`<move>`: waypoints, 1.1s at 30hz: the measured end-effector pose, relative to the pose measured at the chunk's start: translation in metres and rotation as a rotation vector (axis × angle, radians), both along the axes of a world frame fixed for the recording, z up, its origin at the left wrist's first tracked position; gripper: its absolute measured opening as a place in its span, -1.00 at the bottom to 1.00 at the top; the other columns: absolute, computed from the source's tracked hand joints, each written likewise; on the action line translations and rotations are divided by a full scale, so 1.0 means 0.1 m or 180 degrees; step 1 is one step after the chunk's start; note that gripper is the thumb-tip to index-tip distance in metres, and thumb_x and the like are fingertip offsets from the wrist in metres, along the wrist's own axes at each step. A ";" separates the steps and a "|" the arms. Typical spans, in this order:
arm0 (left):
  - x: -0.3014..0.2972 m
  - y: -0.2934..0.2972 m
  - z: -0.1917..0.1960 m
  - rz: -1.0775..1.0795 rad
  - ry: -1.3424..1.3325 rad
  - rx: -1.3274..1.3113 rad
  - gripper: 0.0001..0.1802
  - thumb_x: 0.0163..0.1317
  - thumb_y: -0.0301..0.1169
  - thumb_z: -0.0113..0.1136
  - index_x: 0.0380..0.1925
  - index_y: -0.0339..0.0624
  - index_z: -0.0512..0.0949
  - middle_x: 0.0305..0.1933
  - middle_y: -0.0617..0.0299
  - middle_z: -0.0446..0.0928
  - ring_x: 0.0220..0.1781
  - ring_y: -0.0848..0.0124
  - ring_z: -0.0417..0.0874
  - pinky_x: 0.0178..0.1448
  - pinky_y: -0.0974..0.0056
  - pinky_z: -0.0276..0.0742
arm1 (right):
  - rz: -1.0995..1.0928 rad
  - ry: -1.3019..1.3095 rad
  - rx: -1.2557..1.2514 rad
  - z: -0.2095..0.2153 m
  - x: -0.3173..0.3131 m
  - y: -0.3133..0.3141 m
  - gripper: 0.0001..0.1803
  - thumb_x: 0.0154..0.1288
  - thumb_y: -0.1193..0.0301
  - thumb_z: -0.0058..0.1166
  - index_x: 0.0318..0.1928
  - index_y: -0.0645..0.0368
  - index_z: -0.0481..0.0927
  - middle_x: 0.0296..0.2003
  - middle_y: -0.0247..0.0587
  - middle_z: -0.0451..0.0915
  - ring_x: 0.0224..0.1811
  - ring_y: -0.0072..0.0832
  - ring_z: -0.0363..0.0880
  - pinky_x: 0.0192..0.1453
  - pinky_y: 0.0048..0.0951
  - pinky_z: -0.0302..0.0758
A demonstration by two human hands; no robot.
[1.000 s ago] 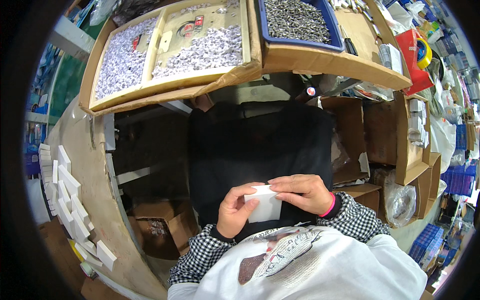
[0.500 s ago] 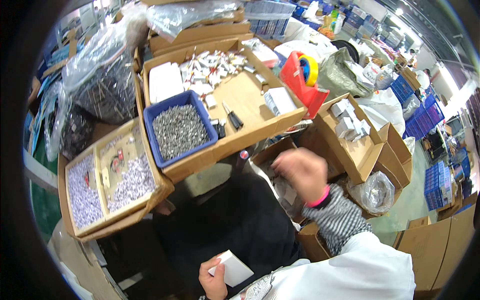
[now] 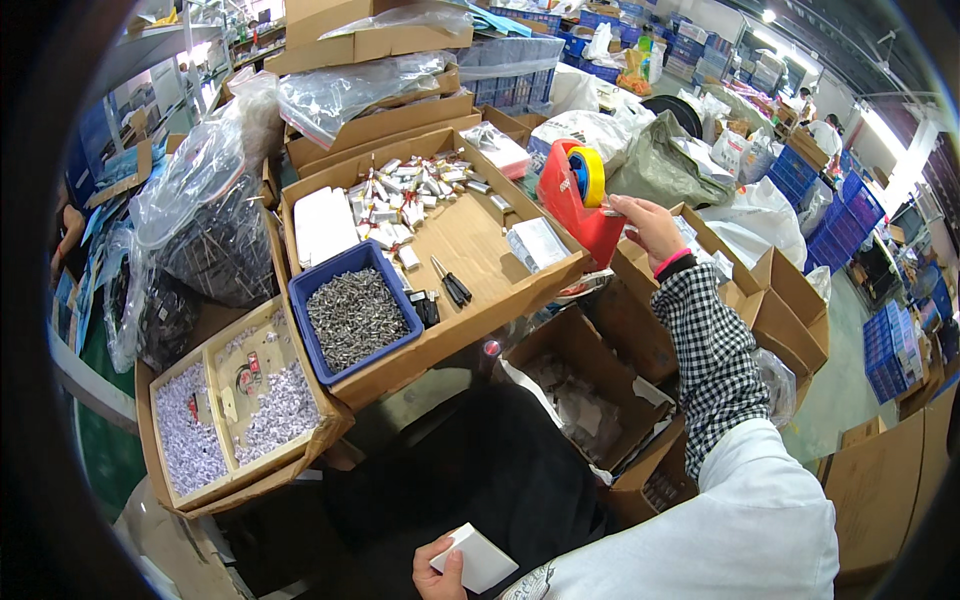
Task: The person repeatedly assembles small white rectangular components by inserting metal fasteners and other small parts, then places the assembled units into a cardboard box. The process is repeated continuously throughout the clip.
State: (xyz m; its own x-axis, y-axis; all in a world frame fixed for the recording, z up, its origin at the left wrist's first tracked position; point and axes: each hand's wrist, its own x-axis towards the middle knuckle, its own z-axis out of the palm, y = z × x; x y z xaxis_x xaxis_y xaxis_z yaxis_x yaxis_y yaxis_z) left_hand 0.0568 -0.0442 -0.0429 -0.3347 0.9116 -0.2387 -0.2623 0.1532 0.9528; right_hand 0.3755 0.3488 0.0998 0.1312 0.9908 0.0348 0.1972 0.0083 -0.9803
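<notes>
Low in front of me, my left hand [image 3: 440,570] grips a small white box [image 3: 480,557] by its edge, thumb on top. My right arm is stretched out to a red tape dispenser [image 3: 575,205] at the far right corner of the cardboard tray. There my right hand [image 3: 650,232] pinches at the dispenser's front end, beside the yellow-rimmed tape roll [image 3: 592,178]. The tape end between thumb and fingers is too small to see clearly. Partly behind that hand and forearm sits a carton with white boxes [image 3: 722,264].
The cardboard tray [image 3: 480,240] holds small silvery parts [image 3: 410,190], a black-handled tool [image 3: 455,287] and a blue bin [image 3: 397,337] of metal pieces. A divided wooden tray [image 3: 212,390] with small white parts stands left. An open carton [image 3: 540,345] stands below my right arm.
My right hand has moved up and away from above the open carton to the tape dispenser. My left hand still holds the white box, and the view has shifted slightly.
</notes>
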 end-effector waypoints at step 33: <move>-0.01 0.01 0.12 0.0073 0.0125 -0.0147 -0.66 0.22 -0.58 0.11 0.01 -0.31 0.38 -0.03 0.08 0.49 -0.02 0.35 0.49 0.13 0.27 0.39 | -0.0064 0.3275 0.0115 -0.54 -0.46 -0.43 -0.84 0.34 0.34 0.06 -0.23 0.16 0.48 -0.38 -0.39 0.54 -0.35 -0.61 0.51 -0.26 -0.59 0.48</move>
State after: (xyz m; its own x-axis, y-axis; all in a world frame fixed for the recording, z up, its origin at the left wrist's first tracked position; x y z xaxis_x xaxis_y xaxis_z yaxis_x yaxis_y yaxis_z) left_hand 0.0558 -0.0436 -0.0304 -0.3654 0.8918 -0.2667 -0.2289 0.1916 0.9544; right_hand 0.3294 0.3053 0.0457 0.1307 0.9887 -0.0741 -0.7372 0.0470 -0.6741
